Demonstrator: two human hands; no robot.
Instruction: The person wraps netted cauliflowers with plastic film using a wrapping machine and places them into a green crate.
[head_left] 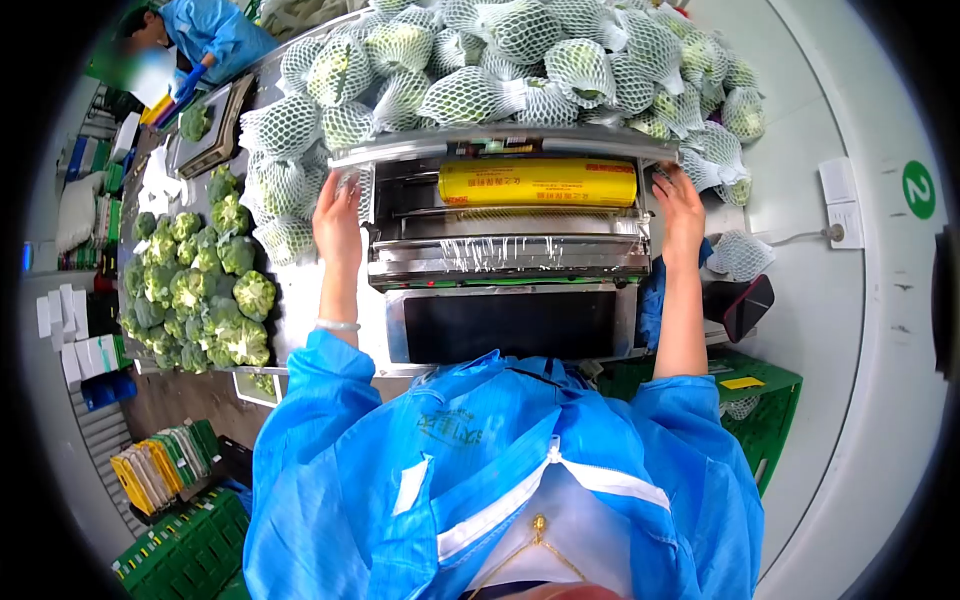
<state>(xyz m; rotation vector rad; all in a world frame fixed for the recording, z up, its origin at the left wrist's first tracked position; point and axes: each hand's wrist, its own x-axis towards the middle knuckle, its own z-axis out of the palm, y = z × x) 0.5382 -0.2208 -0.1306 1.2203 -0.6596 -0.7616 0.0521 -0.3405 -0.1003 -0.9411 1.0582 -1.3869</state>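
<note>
A cling film wrapping machine (510,262) stands on the table in front of me, with its metal-edged top cover (420,148) swung up at the far side. A yellow roll of cling film (540,183) lies across the machine's inside. My left hand (338,215) grips the left end of the cover, fingers curled at its edge. At the right end, my right hand (680,212) grips the cover in the same way. Nearer my body is the machine's dark flat plate (505,325). Part of each hand's fingers is hidden by the cover.
Cabbage-like vegetables in white foam nets (520,95) are heaped behind the machine. Broccoli heads (195,280) are piled at left, near a scale (212,125). A co-worker in blue (215,35) stands at the far left. A green crate (765,400) and wall socket (845,222) are at right.
</note>
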